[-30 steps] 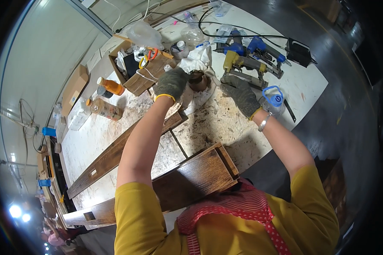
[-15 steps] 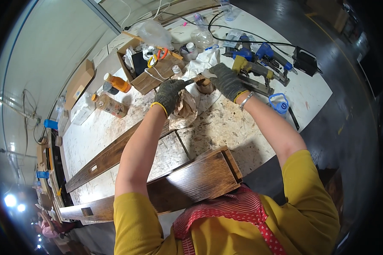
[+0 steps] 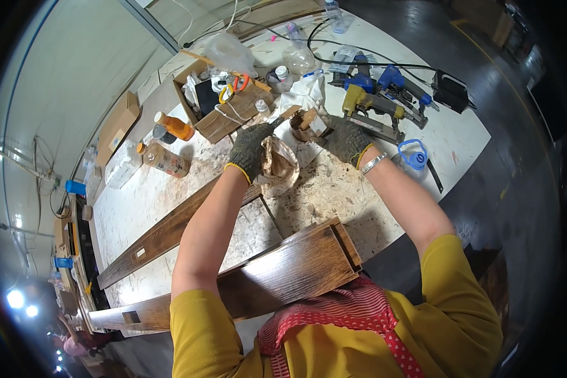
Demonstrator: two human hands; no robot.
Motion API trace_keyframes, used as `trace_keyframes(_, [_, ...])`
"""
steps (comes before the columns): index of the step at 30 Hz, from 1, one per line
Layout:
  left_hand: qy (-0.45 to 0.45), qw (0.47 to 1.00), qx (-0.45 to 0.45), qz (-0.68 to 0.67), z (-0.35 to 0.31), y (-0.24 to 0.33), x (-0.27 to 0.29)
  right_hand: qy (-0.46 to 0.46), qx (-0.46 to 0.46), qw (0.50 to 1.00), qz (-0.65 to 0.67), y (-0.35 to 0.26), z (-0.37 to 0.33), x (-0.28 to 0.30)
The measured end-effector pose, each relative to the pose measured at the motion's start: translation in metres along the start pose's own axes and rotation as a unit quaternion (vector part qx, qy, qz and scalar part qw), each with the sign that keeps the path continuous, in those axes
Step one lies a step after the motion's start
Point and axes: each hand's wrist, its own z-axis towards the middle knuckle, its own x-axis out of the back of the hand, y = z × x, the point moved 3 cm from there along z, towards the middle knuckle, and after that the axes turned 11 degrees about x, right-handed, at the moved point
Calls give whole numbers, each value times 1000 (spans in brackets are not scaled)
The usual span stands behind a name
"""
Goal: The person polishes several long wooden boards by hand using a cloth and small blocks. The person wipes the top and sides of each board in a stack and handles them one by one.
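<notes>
My left hand (image 3: pixel 249 151), in a dark glove with a yellow cuff, is closed round what looks like a putty knife (image 3: pixel 288 114), its brown-smeared blade pointing up and to the right. Just below that hand lies a crumpled, brown-stained bag or cloth (image 3: pixel 280 160). Between my hands stands a small brown-stained cup (image 3: pixel 305 125). Right beside the cup is my right hand (image 3: pixel 348 140), gloved alike, its fingers curled about something with a flat pale end (image 3: pixel 322 126); the rest is hidden by the glove.
Nail guns (image 3: pixel 375 107) lie to the right, near a blue-handled container (image 3: pixel 413 154). A cardboard box (image 3: pixel 233 113) with scissors (image 3: pixel 233 87) and bottles (image 3: pixel 174 126) stand at the left. Dark wooden boards (image 3: pixel 290 268) lie across the table's near side. A white cloth (image 3: pixel 303 93) is behind the cup.
My right hand has moved down and slightly right, away from the blade in my left hand. The cup shows more fully. My left hand has barely moved.
</notes>
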Motion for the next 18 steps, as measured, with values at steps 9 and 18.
trace_keyframes(9, [25, 993, 16, -116, -9, -14, -9, -175, 253, 813, -494, 15, -14, -23])
trace_keyframes(18, [30, 990, 80, -113, -19, 2, -37, 17, -35, 996, 86, 23, 3, -12])
